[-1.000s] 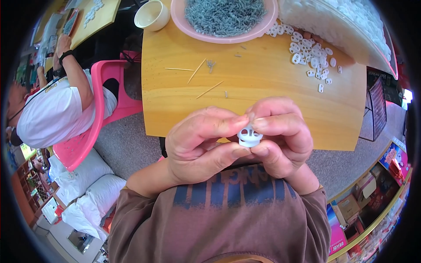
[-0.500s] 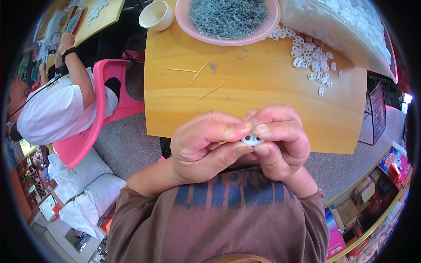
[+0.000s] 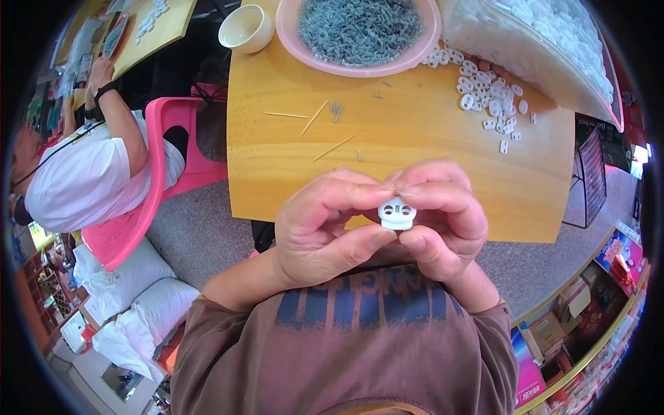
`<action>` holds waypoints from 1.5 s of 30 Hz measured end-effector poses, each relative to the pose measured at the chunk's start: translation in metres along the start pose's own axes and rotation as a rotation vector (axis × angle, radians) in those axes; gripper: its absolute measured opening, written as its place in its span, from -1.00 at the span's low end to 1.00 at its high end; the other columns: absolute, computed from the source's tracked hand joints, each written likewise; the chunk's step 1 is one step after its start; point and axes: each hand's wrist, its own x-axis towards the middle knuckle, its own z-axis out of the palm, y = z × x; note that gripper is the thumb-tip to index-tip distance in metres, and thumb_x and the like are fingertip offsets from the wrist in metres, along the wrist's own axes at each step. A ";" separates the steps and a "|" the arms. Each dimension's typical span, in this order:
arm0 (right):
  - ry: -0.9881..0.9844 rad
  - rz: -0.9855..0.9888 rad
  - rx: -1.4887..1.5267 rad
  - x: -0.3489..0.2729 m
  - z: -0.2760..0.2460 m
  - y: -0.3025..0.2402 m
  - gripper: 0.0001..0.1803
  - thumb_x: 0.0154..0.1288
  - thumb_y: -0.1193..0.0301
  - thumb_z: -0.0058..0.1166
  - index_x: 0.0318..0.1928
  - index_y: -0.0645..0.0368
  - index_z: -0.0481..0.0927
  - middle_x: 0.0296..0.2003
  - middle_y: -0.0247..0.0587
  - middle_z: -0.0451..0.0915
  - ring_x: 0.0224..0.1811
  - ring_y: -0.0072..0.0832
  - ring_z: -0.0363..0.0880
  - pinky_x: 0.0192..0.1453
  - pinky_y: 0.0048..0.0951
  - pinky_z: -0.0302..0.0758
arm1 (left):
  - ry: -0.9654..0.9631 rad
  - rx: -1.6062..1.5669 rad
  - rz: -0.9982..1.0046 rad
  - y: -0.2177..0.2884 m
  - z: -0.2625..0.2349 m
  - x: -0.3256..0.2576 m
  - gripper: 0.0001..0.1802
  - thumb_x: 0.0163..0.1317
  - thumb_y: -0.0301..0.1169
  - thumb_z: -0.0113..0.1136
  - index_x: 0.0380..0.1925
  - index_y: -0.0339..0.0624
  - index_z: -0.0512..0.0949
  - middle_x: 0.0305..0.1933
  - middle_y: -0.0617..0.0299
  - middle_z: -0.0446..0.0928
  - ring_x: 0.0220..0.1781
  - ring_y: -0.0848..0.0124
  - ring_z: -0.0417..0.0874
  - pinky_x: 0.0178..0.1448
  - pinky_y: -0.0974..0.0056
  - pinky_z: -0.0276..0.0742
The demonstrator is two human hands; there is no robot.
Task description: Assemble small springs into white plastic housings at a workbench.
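Observation:
A small white plastic two-hole cord lock [image 3: 397, 223] is held up in front of my chest, just off the table's near edge. My left hand [image 3: 325, 225] pinches it from the left, index finger above and thumb below. My right hand [image 3: 449, 221] closes on it from the right in the same way, the fingertips of both hands meeting around it. Its two round holes and a narrow slot between them face up. Several similar white cord-lock pieces [image 3: 494, 104] lie loose at the table's far right.
On the wooden table [image 3: 277, 166], a pink basin [image 3: 287, 52] holds many small metal springs. Beside it sits a cream bowl [image 3: 245, 29]. Thin wooden sticks [image 3: 334, 148] and stray springs [image 3: 337, 111] lie mid-table. A clear bin [image 3: 539, 66] of white parts stands right. Another person [image 3: 90, 166] sits left.
My fingers have parted slightly up and down, so more of the cord lock shows between them, with its holes fully visible. Both hands stay at the same place.

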 end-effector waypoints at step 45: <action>-0.006 0.109 -0.401 0.004 -0.001 0.036 -0.91 0.04 0.59 0.03 -0.37 0.29 0.53 -0.51 -0.17 0.50 -0.51 -0.41 0.46 -0.44 -0.53 0.37 | 0.286 1.053 0.303 0.001 -0.114 0.199 -0.78 0.05 -0.43 0.13 -0.30 -0.34 0.49 -0.42 0.20 0.51 -0.40 0.48 0.52 -0.32 0.42 0.43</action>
